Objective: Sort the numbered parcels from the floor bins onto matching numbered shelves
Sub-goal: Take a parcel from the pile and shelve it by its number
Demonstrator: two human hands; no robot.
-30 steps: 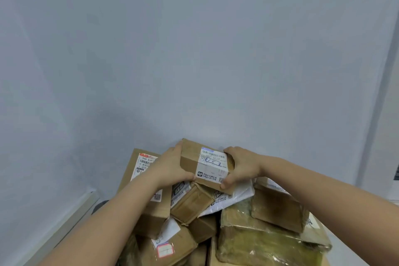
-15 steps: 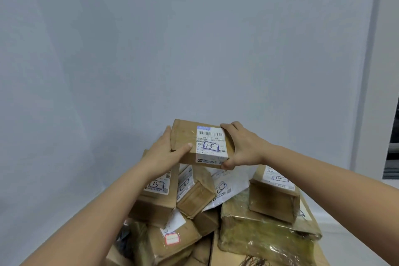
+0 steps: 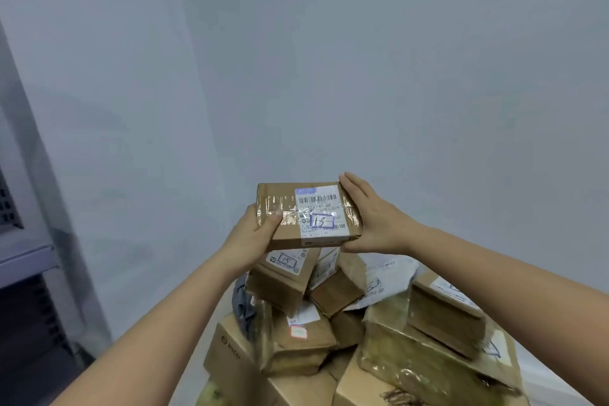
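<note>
A small brown cardboard parcel [image 3: 290, 214] with a white label marked "13" is held up in front of the pale wall, above the pile. My left hand [image 3: 253, 234] grips its left end with the thumb on top. My right hand [image 3: 372, 217] clasps its right end. Below it lies a heap of parcels, among them a brown box marked "15" [image 3: 280, 277], a white mailer [image 3: 379, 280] and a box at the right [image 3: 448, 316].
Larger cartons [image 3: 227, 356] hold up the heap, with a plastic-wrapped package [image 3: 412, 362] at the lower right. A grey metal shelf unit [image 3: 23, 257] stands at the left edge. The pale wall [image 3: 329, 59] fills the background.
Both hands have lifted the "13" parcel off the pile and tipped its label toward me. The view has swung, bringing the shelf unit into sight at the left.
</note>
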